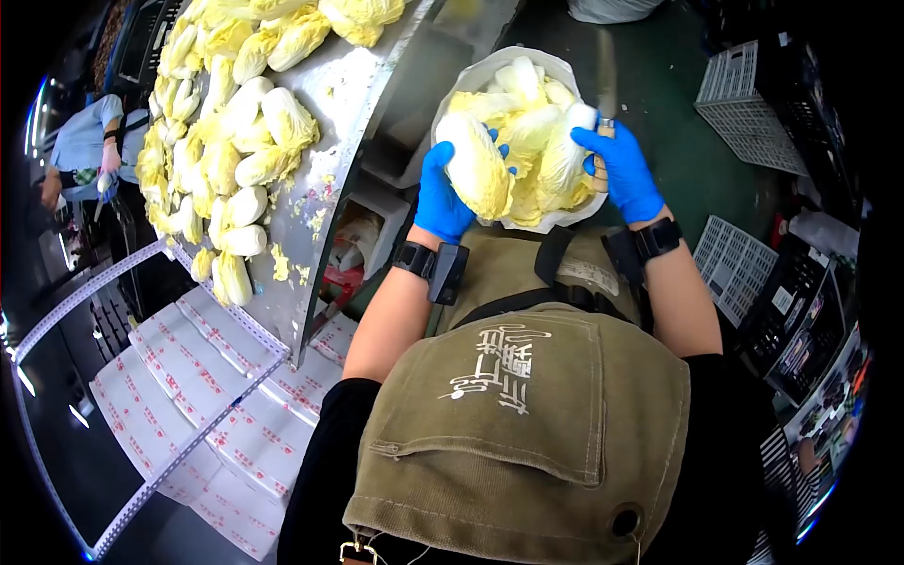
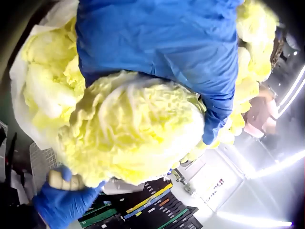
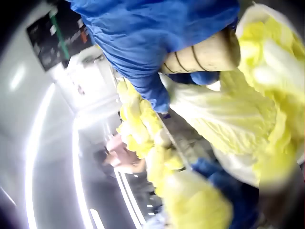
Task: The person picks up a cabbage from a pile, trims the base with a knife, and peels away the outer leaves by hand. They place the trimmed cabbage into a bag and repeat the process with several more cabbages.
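Note:
My blue-gloved left hand grips a yellow-white napa cabbage over the near left side of a white-lined container full of cabbages. In the left wrist view, fingers and thumb wrap around this cabbage, ruffled leaves showing. My blue-gloved right hand holds a knife by its ringed wooden handle, with the blade pointing away from me. Against the right thumb and fingers lies another napa cabbage, its white base beside the handle. The right palm hides part of the handle.
A metal table at the left carries many napa cabbages and leaf scraps. Printed white boxes stand below it behind a perforated metal frame. Grey crates stand at the right. Another person is at the far left.

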Demonstrator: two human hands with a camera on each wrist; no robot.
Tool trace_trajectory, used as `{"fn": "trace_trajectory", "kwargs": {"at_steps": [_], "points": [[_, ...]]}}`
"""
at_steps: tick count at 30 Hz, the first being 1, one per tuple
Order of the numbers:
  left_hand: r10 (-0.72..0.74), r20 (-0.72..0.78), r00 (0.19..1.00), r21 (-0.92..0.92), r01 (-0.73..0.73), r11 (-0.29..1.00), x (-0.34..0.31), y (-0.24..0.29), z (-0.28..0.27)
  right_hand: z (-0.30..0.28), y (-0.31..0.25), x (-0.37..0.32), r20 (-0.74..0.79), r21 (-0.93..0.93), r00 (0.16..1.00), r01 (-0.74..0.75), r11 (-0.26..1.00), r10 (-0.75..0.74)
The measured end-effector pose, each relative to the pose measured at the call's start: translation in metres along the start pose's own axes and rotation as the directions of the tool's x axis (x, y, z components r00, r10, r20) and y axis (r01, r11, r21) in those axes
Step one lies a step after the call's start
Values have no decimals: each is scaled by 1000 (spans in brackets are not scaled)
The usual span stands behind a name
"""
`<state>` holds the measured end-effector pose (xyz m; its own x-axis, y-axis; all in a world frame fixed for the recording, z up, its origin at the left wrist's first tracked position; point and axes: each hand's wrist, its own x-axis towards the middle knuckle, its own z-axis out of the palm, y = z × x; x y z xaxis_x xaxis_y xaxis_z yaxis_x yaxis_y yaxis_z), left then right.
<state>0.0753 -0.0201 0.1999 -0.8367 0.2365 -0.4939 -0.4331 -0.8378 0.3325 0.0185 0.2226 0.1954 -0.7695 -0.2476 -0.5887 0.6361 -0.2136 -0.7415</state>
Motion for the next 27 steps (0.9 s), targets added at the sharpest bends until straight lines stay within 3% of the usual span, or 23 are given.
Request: {"fn": "trace_trajectory", "kwargs": {"at_steps": [3,6,7,9,10,11,13,14,16,17,20,21,24,25,26,27], "points": [[39,93,995,39,-42,998,-17,8,-2,17,22,11,-142,-436,990,-39,899,-26],[-40,71,997,-11,41,999,-31,12,-11,24,45,15,-79,-420,966,193,887,-248],[-38,170,985,-22,42,999,-30,11,-15,34,37,8,-18,-340,983,167,925,-184],[-34,97,995,-47,39,998,-38,5,-7,60,15,-14,122,-179,990,96,979,-75],[-28,66,997,-56,32,998,-36,2,-2,67,7,-24,181,-255,983,55,965,-8],[13,181,983,-162,17,987,-31,-7,-3,77,0,-31,223,-344,969,185,921,-111],[97,82,992,12,-99,995,-35,-21,10,83,-4,-31,294,-349,939,280,894,-179],[148,28,989,100,-150,984,-37,-28,16,75,-11,-27,307,-365,948,197,910,-82],[193,27,981,-23,-192,981,-39,-43,20,62,-35,-26,314,-394,942,14,919,121],[222,1,975,-68,-221,973,-40,-49,26,63,-45,-35,392,-278,918,56,959,60],[326,13,945,-45,-325,945,-34,-60,37,44,-33,-21,415,-380,902,293,877,-121],[350,24,936,-45,-349,936,-33,-60,40,40,-36,-20,376,-284,926,156,946,-40],[428,-45,903,-105,-430,897,-27,-60,34,23,-22,10,260,-122,960,136,983,-101],[424,-78,902,-141,-431,891,-28,-59,28,22,-23,10,272,-53,961,67,996,-50],[418,-106,902,-176,-431,885,-29,-57,23,23,-24,10,250,-234,968,50,971,11],[441,-137,887,-23,-448,894,-30,-55,22,24,-26,12,216,-407,974,33,913,61]]}}
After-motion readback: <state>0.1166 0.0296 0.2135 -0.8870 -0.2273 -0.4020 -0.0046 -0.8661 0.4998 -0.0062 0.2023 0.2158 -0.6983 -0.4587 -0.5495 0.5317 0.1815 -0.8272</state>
